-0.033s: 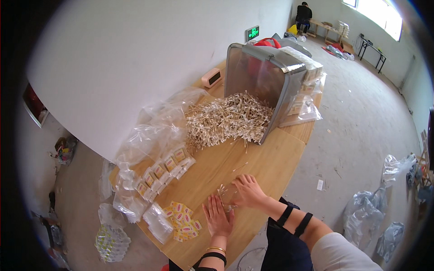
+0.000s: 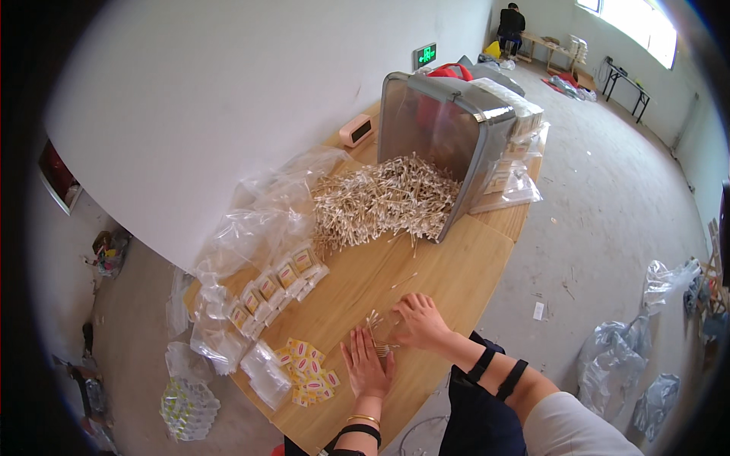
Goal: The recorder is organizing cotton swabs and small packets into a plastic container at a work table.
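Observation:
My left hand (image 2: pixel 367 370) lies flat on the wooden table near its front edge, fingers stretched out and pressing beside a few cotton swabs (image 2: pixel 373 320). More swab sticks (image 2: pixel 384 350) show between its thumb and forefinger. Just to the right, my right hand (image 2: pixel 420 322) is bent with curled fingers; whatever they grip is hidden. A faint see-through patch, perhaps a clear bag (image 2: pixel 389 331), lies between the two hands. Left of my left hand are scattered small yellow-and-white cards (image 2: pixel 310 370) and a stack of clear plastic bags (image 2: pixel 266 374).
A grey plastic bin (image 2: pixel 484 152) lies on its side, a big heap of cotton swabs (image 2: pixel 384 201) spilling from it. Packed bags (image 2: pixel 274 286) line the table's left side near loose clear film (image 2: pixel 255 228). A pink clock (image 2: pixel 356 131) stands by the wall. Far off, a person (image 2: pixel 511 24) sits.

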`<state>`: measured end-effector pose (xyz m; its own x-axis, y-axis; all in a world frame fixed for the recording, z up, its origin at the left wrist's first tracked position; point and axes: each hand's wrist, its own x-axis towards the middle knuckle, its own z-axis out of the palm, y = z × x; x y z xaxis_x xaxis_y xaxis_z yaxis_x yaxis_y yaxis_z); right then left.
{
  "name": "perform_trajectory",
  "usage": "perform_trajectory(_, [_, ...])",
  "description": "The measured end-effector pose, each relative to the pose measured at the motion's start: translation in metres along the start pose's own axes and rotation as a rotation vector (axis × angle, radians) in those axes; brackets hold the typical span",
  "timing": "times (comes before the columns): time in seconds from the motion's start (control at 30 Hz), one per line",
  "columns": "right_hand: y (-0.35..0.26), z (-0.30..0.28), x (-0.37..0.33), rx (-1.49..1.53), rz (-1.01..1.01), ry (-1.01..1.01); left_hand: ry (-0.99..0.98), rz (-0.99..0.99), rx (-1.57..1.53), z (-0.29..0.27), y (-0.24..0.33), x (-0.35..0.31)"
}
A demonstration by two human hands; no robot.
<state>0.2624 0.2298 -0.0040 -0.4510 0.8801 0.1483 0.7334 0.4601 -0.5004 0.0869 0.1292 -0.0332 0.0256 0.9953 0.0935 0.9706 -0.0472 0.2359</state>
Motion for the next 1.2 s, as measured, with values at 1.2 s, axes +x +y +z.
perform_trajectory(1.2, [-0.005,0.030,0.015,0.225,0.024,0.220,0.177,0.129,-0.126,0.009,-0.007,-0.004])
